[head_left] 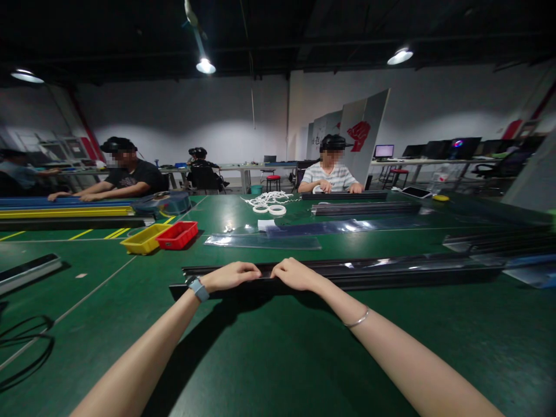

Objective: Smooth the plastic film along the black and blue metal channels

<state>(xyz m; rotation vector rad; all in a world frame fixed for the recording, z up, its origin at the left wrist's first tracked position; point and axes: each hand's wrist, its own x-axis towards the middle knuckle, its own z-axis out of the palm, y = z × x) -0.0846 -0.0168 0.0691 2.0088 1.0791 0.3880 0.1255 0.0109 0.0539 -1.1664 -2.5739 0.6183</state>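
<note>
A long black rail [391,277] lies across the green table [278,347] in front of me, running from the middle left out to the right. My left hand [228,275] rests on its near edge with the fingers curled over the top. My right hand [295,273] sits right beside it, fingers also curled over the same rail. The fingertips are hidden behind the rail's edge. A watch is on my left wrist and a thin bangle on my right.
A yellow tray [143,238] and a red tray [177,234] stand at the left middle. Clear plastic sleeves [264,240] and white tape rolls [269,205] lie further back. Two people sit across the table with more rails. A black cable [26,347] loops at the near left.
</note>
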